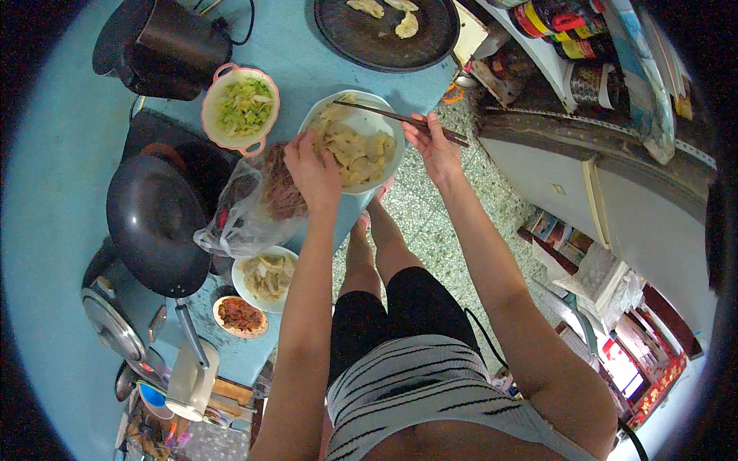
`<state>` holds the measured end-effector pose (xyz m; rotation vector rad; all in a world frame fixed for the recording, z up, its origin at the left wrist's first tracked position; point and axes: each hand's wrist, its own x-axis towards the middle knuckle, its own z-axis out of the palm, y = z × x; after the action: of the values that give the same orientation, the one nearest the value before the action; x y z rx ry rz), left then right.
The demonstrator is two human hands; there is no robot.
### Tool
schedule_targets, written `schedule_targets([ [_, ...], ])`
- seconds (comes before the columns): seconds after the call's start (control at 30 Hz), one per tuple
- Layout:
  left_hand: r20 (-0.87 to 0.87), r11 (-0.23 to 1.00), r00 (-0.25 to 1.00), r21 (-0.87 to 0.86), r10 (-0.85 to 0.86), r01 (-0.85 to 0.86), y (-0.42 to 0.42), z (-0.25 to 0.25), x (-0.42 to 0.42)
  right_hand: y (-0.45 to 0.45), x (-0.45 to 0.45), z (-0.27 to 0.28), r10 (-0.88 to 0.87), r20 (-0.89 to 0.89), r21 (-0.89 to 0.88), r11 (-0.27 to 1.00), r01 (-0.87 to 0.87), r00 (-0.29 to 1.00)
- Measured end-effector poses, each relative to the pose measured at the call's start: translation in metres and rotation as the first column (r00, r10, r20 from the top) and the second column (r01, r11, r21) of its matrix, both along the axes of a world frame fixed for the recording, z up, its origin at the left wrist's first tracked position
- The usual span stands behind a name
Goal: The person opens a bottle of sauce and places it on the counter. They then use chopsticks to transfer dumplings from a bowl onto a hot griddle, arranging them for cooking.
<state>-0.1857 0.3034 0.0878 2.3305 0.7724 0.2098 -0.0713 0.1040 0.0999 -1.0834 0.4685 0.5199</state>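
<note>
A white plate [373,119] full of flat, pale dumplings [353,151] stands at the counter's edge. My right hand [433,144] holds a pair of dark chopsticks [377,113], their tips over the far left part of the plate. At the plate's left side is my left hand [314,170], its fingers bent down at the rim and the dumplings; whether they pinch anything is hidden. Just left of it lies a clear plastic bag [248,222] with something reddish brown inside. On a dark round griddle [369,43] at the top lie several pale pieces.
A pink-rimmed bowl of chopped greens [245,109] stands left of the plate. A black wok [158,222] sits farther left, its handle towards me. Nearer me are a smaller plate of dumplings [268,276] and a dish of red sauce [240,317]. Shelves with jars [553,23] are at the upper right.
</note>
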Motion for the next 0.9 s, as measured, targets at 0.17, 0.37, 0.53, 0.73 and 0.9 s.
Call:
schedule_targets([
  [0.17,0.087,0.997,0.994,0.030,0.064,-0.066,0.000,-0.010,-0.008,0.004,-0.006,-0.002,0.121,0.006,-0.052,0.991,-0.120,0.993],
  [0.37,0.086,0.996,0.993,-0.062,0.076,-0.070,0.002,-0.019,-0.013,0.029,-0.024,0.009,0.079,0.093,-0.078,0.994,-0.071,0.993],
  [0.53,0.037,0.989,0.995,-0.116,0.095,-0.090,0.000,-0.010,-0.008,0.035,-0.025,0.008,0.002,0.094,-0.078,0.997,0.005,0.996],
  [0.73,0.065,0.984,0.992,-0.148,0.108,-0.097,0.002,-0.006,-0.009,0.033,-0.021,0.003,-0.106,0.011,-0.045,0.993,0.106,0.994],
  [0.9,0.077,0.989,0.993,-0.123,0.095,-0.085,0.001,-0.004,-0.010,0.016,-0.026,-0.011,-0.137,-0.060,0.032,0.990,0.139,0.989],
])
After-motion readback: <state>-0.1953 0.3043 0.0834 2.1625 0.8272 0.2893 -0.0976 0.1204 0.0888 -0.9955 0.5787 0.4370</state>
